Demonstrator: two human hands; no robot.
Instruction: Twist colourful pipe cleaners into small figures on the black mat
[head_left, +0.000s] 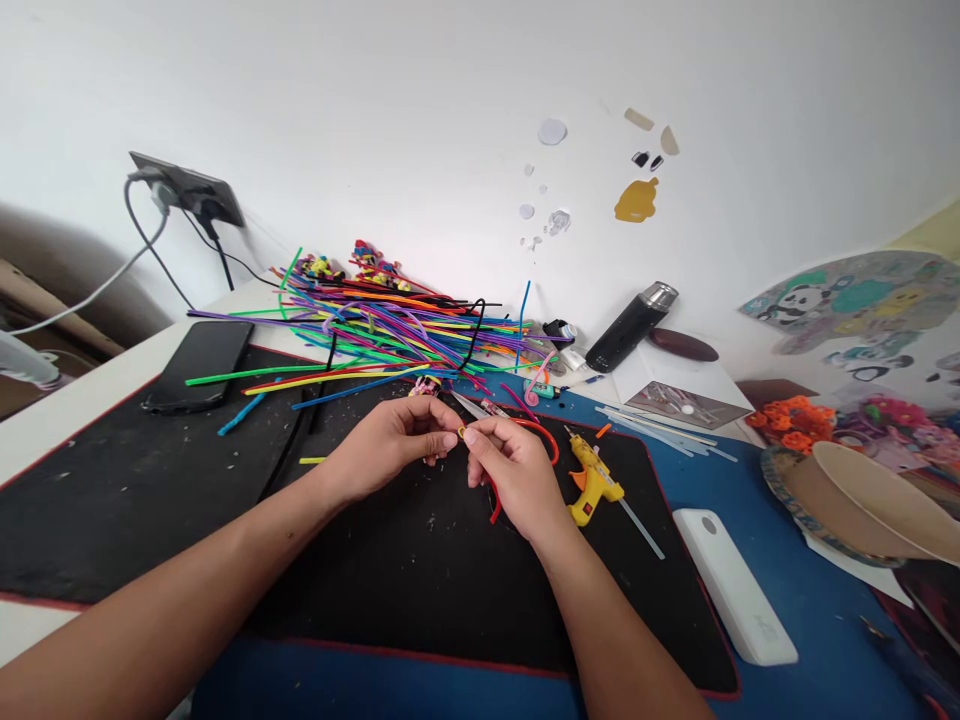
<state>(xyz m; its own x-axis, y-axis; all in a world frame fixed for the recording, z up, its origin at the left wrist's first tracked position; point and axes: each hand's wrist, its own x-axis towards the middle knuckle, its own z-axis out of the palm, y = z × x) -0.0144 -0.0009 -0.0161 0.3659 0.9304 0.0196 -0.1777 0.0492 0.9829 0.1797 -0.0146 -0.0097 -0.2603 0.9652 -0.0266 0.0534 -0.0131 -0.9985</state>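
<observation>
Above the black mat (420, 580), my left hand (397, 442) and my right hand (519, 470) meet fingertip to fingertip. Pinched between them is a small yellow piece of pipe cleaner (461, 433), mostly hidden by the fingers. A red pipe cleaner (553, 440) curves out from behind my right hand, and one end shows below it; I cannot tell whether that hand touches it. Scissors (468, 405) lie just beyond the fingertips, partly covered. Behind my left hand sits a small multicoloured figure (426, 385).
A big heap of coloured pipe cleaners (405, 325) spreads along the wall. A yellow glue gun (595, 480) lies right of my right hand, near a white power bank (735, 585). A phone (199, 365) rests at left; a black thermos (630, 328) leans at the back.
</observation>
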